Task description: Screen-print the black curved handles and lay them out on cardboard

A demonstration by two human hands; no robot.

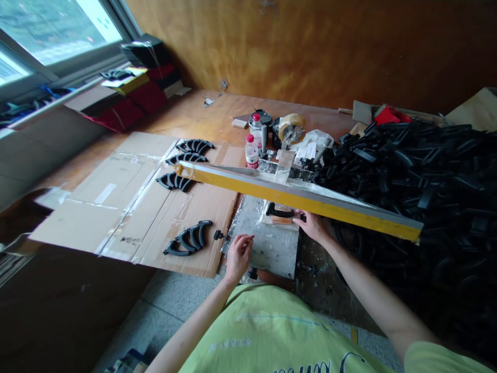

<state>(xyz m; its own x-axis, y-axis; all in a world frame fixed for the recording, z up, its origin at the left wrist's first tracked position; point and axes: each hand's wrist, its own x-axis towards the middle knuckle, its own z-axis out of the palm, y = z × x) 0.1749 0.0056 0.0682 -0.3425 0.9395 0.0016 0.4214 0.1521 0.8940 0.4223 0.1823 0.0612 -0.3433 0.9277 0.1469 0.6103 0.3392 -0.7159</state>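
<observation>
My left hand (238, 256) hovers by the left edge of a grey metal plate (272, 253), its fingers curled together; whether anything small is in them is hidden. My right hand (309, 226) reaches to the right end of a black curved handle (280, 211), fingertips at its tip. This handle lies in a taped fixture on the plate, beside an orange-brown block (281, 220). Above the plate a long yellow and grey bar (295, 199) crosses the view and covers part of the fixture. Black curved handles (188, 239) lie grouped on cardboard (151, 228) at the left.
A large heap of black handles (435, 176) fills the right side. Behind the plate stand red-capped bottles (252, 153), a tape roll (292, 128) and crumpled white plastic (313, 145). Dark red boxes (124, 110) are at the back left, near the window.
</observation>
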